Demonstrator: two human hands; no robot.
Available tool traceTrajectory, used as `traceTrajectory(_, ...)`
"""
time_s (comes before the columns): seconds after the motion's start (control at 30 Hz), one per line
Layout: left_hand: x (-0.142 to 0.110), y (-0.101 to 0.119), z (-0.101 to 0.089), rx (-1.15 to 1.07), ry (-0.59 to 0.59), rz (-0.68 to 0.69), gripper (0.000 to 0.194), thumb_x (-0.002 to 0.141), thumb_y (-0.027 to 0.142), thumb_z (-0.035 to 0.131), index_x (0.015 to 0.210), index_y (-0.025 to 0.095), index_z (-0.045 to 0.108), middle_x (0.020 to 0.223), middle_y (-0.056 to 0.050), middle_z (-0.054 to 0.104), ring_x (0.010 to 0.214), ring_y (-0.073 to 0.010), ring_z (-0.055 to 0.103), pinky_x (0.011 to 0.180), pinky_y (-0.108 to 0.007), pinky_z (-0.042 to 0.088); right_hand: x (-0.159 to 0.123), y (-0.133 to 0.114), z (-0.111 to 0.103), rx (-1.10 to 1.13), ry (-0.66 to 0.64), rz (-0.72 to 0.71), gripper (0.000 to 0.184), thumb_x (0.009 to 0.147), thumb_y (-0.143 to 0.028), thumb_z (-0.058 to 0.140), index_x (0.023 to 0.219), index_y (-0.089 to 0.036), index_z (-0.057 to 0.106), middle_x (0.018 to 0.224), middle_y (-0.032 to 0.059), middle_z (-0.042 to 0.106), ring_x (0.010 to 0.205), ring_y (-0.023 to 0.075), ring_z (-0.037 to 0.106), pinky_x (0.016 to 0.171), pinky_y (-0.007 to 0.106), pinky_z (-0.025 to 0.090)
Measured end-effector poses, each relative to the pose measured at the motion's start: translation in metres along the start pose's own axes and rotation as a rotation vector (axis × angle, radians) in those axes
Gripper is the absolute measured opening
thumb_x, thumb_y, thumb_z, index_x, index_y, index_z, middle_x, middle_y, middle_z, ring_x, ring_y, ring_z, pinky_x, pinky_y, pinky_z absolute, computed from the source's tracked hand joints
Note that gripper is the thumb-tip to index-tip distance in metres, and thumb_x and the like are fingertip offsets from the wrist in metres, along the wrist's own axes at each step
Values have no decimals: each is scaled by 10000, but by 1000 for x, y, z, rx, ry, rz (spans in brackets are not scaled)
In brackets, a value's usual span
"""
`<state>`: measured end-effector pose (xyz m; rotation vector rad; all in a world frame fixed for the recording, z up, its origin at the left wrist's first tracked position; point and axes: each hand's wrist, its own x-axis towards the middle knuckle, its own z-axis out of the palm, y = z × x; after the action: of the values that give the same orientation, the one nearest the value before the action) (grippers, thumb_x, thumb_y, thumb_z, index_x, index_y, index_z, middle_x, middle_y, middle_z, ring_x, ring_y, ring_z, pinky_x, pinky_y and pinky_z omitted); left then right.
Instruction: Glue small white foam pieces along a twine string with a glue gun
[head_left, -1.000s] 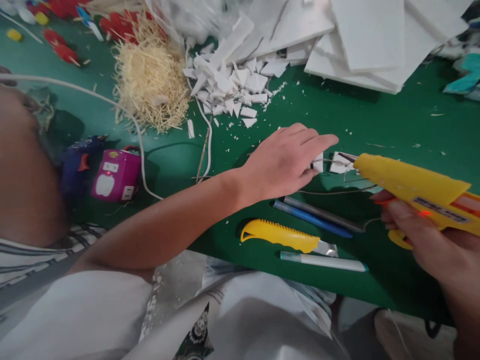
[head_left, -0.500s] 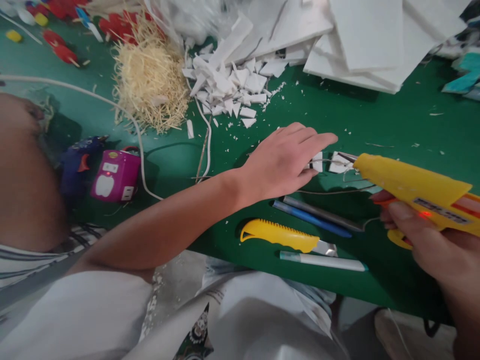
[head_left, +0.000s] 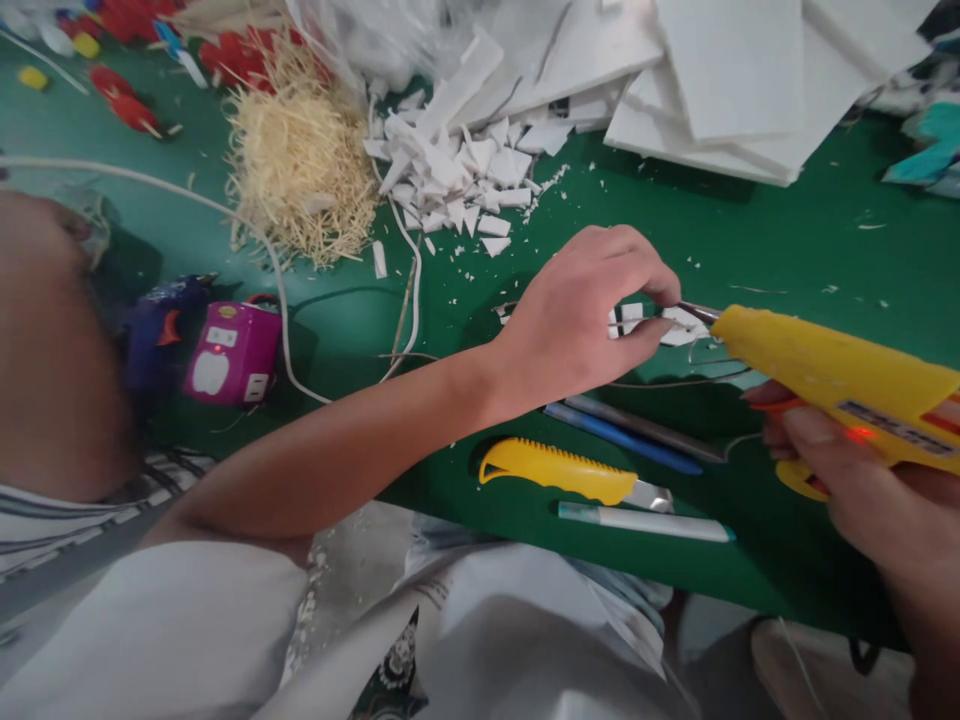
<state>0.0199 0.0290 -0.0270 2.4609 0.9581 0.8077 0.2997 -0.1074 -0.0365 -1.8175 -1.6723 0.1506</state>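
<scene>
Single head-worn view, facing forward and down onto green table [head_left: 772,235], at close range.

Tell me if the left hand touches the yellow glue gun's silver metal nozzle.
Cannot tell. In the head view, a fingertip of the left hand lines up with the silver metal nozzle, but this angle shows neither contact nor gap plainly.

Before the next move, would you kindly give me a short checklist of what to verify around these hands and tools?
1. Right hand gripping the yellow glue gun: ok.
2. Red light on the gun glowing: ok.
3. Left hand well away from the nozzle: not ok; its index fingertip appears right at the tip.
4. Orange trigger released: cannot tell; fingers partly cover it.
5. Yellow cutter retracted: not ok; its blade is out.
</scene>
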Motion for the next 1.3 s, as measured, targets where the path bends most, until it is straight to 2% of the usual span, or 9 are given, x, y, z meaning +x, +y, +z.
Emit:
traceTrajectory(0.33, 0, 0, 0, 6, 19, -5, 174, 1105, 212, 594, 1054, 236, 758, 1059, -75, 805, 1063, -230, 767, 994, -451, 632, 3, -5, 1, 63, -16, 71, 366, 855, -718, 804, 932, -360, 820, 783, 41, 812, 572, 266, 742, 509, 394, 616)
traceTrajectory(0.53, -1, -5, -2, -35, 51, -33, 156, 1072, 204, 615, 1020, 249, 755, 1069, -68, 807, 1066, -236, 761, 1025, -474, 625, 7, -11, 1, 102, -88, 133, 441, 866, -766, 754, 925, -332, 802, 786, 65, 793, 616, 286, 748, 612, 448, 655)
traceTrajectory(0.73, -3, -16, -7, 1, 59, -52, 156, 1072, 234, 599, 1096, 262, 751, 1102, -86, 796, 1109, -267, 750, 1041, -510, 615, 6, -6, 0, 176, -37, 163, 384, 851, -692, 832, 997, -338, 808, 829, 43, 821, 534, 239, 725, 483, 369, 607)
traceTrajectory(0.87, -5, -25, -12, 27, 47, -50, 209, 1101, 313, 577, 1239, 271, 728, 1194, -109, 782, 1199, -289, 721, 1089, -535, 592, 6, -29, -4, 193, -67, 174, 392, 866, -704, 822, 962, -324, 815, 819, 51, 812, 548, 235, 717, 461, 347, 578)
traceTrajectory(0.9, -5, -28, -14, 29, 49, -45, 232, 1100, 327, 576, 1272, 269, 721, 1216, -114, 779, 1215, -293, 714, 1104, -542, 585, 6, -37, -5, 152, -136, 244, 369, 901, -673, 810, 1014, -323, 826, 917, 67, 836, 684, 264, 778, 606, 396, 657)
traceTrajectory(1.07, -4, -57, -18, 66, 82, 61, 313, 1053, 348, 589, 1332, 300, 721, 1270, -116, 764, 1237, -323, 681, 1088, -566, 583, 6, -63, -8, 124, -111, 270, 300, 932, -635, 789, 939, -336, 810, 864, 50, 800, 722, 256, 765, 634, 398, 623)
traceTrajectory(1.17, 0, -82, -16, 85, 143, 158, 322, 1019, 362, 599, 1309, 366, 738, 1251, -109, 749, 1231, -360, 646, 1049, -605, 566, 7, -48, -6, 109, -110, 279, 377, 900, -699, 790, 976, -330, 806, 952, 72, 820, 776, 282, 787, 669, 430, 661)
traceTrajectory(1.23, 3, -95, -15, 93, 129, 179, 320, 1043, 334, 543, 1283, 368, 753, 1242, -114, 745, 1216, -358, 610, 1058, -615, 537, 7, -30, -3, 130, -36, 188, 491, 826, -801, 785, 949, -325, 796, 813, 63, 800, 580, 263, 732, 480, 388, 600)
traceTrajectory(1.3, 4, -102, -14, 93, 91, 174, 330, 1078, 336, 489, 1267, 336, 759, 1240, -126, 739, 1220, -343, 566, 1089, -613, 505, 6, -15, 0, 118, -21, 171, 460, 851, -768, 783, 967, -323, 803, 815, 64, 807, 579, 257, 739, 481, 375, 607)
